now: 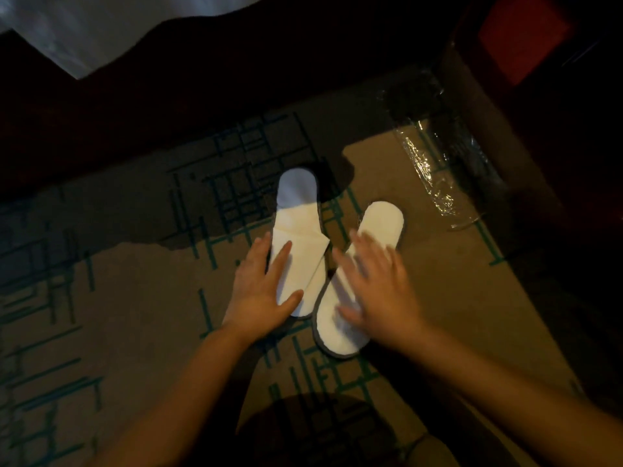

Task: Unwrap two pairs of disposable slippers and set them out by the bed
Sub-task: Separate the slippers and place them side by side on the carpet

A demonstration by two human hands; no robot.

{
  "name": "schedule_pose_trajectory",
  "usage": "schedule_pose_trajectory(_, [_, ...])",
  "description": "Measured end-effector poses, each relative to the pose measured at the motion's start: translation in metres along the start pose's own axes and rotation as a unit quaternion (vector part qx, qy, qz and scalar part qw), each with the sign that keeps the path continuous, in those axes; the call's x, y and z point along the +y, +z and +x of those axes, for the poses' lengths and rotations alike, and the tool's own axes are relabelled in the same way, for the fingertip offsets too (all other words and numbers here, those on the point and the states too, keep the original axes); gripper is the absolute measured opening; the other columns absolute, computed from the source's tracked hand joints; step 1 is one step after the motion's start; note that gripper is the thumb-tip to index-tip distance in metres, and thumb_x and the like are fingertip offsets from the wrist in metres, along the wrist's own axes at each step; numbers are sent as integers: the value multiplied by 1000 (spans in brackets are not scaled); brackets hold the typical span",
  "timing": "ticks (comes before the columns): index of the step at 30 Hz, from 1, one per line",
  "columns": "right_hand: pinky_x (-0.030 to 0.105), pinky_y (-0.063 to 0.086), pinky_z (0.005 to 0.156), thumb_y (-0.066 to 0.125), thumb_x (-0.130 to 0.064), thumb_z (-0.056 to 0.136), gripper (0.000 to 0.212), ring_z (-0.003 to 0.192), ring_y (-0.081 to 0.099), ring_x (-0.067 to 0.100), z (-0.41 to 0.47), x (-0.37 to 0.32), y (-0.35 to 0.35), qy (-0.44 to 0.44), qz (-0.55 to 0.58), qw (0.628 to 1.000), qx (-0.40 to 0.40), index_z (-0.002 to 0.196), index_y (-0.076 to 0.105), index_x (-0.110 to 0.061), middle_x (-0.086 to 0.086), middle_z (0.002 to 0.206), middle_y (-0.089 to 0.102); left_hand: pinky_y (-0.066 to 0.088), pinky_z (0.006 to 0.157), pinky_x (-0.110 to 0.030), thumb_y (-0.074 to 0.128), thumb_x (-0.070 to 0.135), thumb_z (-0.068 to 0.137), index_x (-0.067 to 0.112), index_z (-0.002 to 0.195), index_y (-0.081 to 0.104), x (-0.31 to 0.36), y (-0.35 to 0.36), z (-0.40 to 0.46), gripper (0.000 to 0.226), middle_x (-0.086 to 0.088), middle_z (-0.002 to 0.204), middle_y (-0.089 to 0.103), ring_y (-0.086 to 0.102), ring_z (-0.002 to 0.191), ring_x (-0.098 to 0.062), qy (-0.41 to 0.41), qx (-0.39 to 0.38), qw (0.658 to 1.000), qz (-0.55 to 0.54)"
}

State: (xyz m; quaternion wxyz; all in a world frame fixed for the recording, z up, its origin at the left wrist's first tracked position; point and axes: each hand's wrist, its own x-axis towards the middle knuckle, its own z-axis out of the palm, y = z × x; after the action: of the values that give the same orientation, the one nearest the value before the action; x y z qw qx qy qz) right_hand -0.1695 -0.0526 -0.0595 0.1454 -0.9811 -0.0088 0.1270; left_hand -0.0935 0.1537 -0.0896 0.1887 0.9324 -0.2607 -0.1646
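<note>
Two white disposable slippers with grey edging lie on the patterned carpet, toes toward me. The left slipper (296, 227) points straight at the bed; the right slipper (377, 227) lies angled, its toe end crossing close to the left one. My left hand (266, 288) rests flat on the left slipper's toe strap, fingers spread. My right hand (377, 284), blurred, lies flat with spread fingers over the right slipper's strap. An empty clear plastic wrapper (435, 170) lies on the floor to the upper right.
The bed's dark side runs across the top, with a white sheet (84, 32) hanging at the upper left. A dark wooden piece of furniture (539, 96) stands at the right. Brown carpet (118, 298) with teal lines surrounds the slippers.
</note>
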Motion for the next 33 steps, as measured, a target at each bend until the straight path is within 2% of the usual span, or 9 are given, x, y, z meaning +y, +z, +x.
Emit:
schedule_pose_trajectory(2, [55, -6, 113, 47, -68, 75, 99, 142, -22, 28, -30, -11, 31, 4, -24, 995, -98, 146, -8, -27, 9, 151, -28, 12, 116, -50, 44, 65, 77, 44, 141, -8, -7, 6, 3, 85, -3, 156, -14, -13, 145, -24, 62, -67, 995, 30])
schedule_pose_trajectory(4, [56, -8, 113, 43, -75, 71, 106, 141, -25, 27, -42, -13, 51, 26, -33, 990, -135, 145, -15, -26, 10, 150, -30, 8, 117, -51, 42, 70, 74, 47, 136, -18, -8, 10, 6, 89, -2, 152, -25, -23, 141, -21, 91, -128, 985, 65])
schedule_pose_trajectory(8, [59, -6, 112, 43, -75, 71, 107, 143, -19, 29, -35, -6, 52, 44, -54, 988, -135, 145, -14, -25, 14, 155, -21, 6, 118, -47, 52, 62, 76, 41, 141, -12, -3, 15, 6, 94, -8, 157, -19, -18, 144, -24, 83, -179, 976, 97])
schedule_pose_trajectory(11, [58, -6, 112, 53, -59, 76, 103, 143, -20, 28, -24, 13, 38, 1, -66, 985, -157, 146, -13, -23, 13, 156, -20, 5, 118, -46, 54, 58, 78, 39, 144, -5, -2, 14, 8, 91, -8, 158, -17, -15, 145, -25, 72, -179, 976, 99])
schedule_pose_trajectory(15, [51, -5, 114, 60, -30, 76, 96, 142, -21, 20, -1, 44, 10, -42, -30, 982, -180, 146, -7, -30, 2, 157, -18, 8, 118, -45, 54, 59, 78, 37, 146, 0, 2, 18, 11, 90, -9, 158, -14, -12, 146, -26, 56, -166, 978, 113])
schedule_pose_trajectory(19, [48, 1, 116, 61, -40, 78, 93, 143, -18, 19, 9, 55, 3, -51, -11, 980, -191, 147, -1, -30, 1, 157, -17, 5, 118, -47, 56, 59, 76, 33, 147, 1, 9, 25, 12, 94, -10, 158, -12, -16, 145, -26, 30, -138, 986, 87])
schedule_pose_trajectory(23, [45, 4, 117, 62, -37, 81, 89, 144, -15, 21, 11, 53, 4, -54, -4, 980, -190, 147, 3, -28, 3, 158, -14, -6, 115, -43, 49, 64, 72, 33, 147, 2, 5, 27, 2, 93, -5, 159, -6, -21, 140, -16, 58, -110, 988, 96])
schedule_pose_trajectory(28, [44, 7, 117, 62, -32, 82, 86, 145, -11, 23, 14, 53, 1, -64, -26, 979, -191, 147, 5, -26, 4, 158, -11, 12, 118, -44, 58, 50, 80, 25, 146, 20, 4, 22, 3, 80, -15, 158, 9, 7, 146, -30, 71, -108, 989, 70])
schedule_pose_trajectory(33, [45, 17, 115, 56, -28, 86, 73, 145, 0, 23, 31, 55, -10, -63, -49, 984, -158, 146, 14, -26, 2, 159, 3, 9, 118, -38, 58, 49, 81, 27, 147, 15, 12, 22, 24, 82, -12, 159, 4, 1, 147, -27, 58, -107, 990, 72])
